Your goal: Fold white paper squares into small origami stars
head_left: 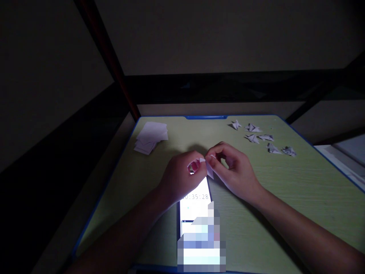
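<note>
My left hand (179,179) and my right hand (232,169) meet above the middle of a green tabletop (299,182). Both pinch one small folded piece of white paper (209,167) between thumbs and fingertips. The paper is partly hidden by my fingers. Just below my hands a lit phone (195,209) lies on the table, showing a timer.
A loose stack of white paper squares (151,137) lies at the table's far left. Several finished folded paper figures (264,139) are scattered at the far right. The table has a blue rim (205,117). Dark bars and a reddish post (114,64) stand behind it in a dim room.
</note>
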`<state>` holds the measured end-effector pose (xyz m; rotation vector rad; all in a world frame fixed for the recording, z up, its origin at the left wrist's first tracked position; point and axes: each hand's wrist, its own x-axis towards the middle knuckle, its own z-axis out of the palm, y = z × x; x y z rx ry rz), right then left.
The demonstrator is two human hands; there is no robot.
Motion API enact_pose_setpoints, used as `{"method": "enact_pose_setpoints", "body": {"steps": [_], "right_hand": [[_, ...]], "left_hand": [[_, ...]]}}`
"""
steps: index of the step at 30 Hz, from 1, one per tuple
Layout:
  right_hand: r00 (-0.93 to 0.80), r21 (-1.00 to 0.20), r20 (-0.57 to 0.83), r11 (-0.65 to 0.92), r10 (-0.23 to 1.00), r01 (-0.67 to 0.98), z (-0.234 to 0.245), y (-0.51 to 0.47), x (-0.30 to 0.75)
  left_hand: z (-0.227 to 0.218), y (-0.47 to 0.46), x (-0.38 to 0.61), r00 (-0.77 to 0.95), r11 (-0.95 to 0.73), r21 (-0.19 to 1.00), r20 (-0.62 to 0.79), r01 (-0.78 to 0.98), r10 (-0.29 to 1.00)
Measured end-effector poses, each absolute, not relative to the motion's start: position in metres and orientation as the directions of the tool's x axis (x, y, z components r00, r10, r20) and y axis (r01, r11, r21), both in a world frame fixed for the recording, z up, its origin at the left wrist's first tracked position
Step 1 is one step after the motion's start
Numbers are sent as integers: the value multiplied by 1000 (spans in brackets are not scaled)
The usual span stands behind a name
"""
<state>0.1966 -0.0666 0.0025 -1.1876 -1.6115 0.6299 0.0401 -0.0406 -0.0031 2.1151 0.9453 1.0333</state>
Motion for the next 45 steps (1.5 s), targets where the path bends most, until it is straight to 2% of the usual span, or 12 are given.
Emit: {"method": "enact_pose_setpoints", "body": {"steps": [8,18,34,45], "right_hand": [[-21,-869,360,343,933,356,2,-65,196],[-37,-873,384,376,923,312,-1,-67,197],[-8,-924,261,252,965,288,2,-64,198],[-47,-914,254,255,966,315,3,-64,197]], "left_hand": [[-4,-39,41,388,-565,759,438,325,811],[-5,-36,41,346,-548,782,447,297,825],[-7,-37,38,362,-646,666,537,372,762],[-8,-36,37,382,-672,627,554,393,740]]}}
